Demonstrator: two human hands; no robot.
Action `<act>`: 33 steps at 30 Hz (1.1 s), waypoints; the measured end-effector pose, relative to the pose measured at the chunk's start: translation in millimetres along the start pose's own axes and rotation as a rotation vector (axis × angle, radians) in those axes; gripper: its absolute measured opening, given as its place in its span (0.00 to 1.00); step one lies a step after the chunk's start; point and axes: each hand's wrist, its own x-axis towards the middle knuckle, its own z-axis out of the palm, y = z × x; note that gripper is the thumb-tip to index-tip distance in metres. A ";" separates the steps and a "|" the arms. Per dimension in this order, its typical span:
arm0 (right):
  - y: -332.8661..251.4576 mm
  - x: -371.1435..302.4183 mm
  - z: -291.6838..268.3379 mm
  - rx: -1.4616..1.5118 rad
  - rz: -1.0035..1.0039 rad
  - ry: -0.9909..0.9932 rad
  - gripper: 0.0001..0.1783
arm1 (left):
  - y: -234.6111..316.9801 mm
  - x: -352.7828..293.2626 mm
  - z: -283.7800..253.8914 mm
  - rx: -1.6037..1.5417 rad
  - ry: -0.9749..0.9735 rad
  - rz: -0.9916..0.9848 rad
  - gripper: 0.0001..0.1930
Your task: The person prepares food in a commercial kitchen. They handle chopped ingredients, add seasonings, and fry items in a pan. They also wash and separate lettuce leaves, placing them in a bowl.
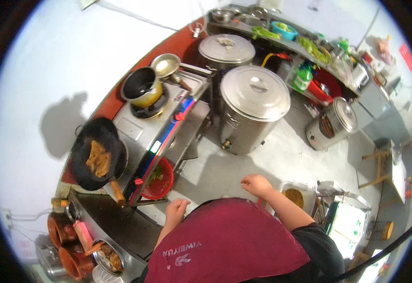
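My left hand (pixel 176 210) hangs near the front of the gas stove (pixel 131 128), its fingers loosely curled with nothing visible in them. My right hand (pixel 256 185) is held out over the floor in front of my dark red apron (pixel 234 231), its fingers also curled and no object showing. Neither hand touches anything that I can see. On the stove's near burner sits a black wok (pixel 81 162) holding browned pieces of food (pixel 98 158); its wooden handle (pixel 117 192) points toward me. A yellow pot (pixel 156 92) with a dark inside stands on the far burner.
A small pan (pixel 166 65) rests behind the pot. Two tall lidded steel barrels (pixel 248 127) stand ahead, a smaller one (pixel 326 132) to the right. Below the stove is a red basket (pixel 166 186). Brown clay pots (pixel 69 259) stand at lower left, containers (pixel 290 188) at right.
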 end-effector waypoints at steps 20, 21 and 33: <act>216.2 32.2 -119.4 0.257 0.460 0.099 0.19 | 47.1 270.6 156.4 0.160 -0.228 0.011 0.22; 220.8 33.1 -123.7 0.230 0.521 0.031 0.19 | 34.7 275.6 160.4 0.143 -0.223 -0.133 0.23; 277.5 143.3 -157.8 0.257 0.350 -0.363 0.15 | -136.5 224.1 195.2 -0.480 0.397 -0.903 0.15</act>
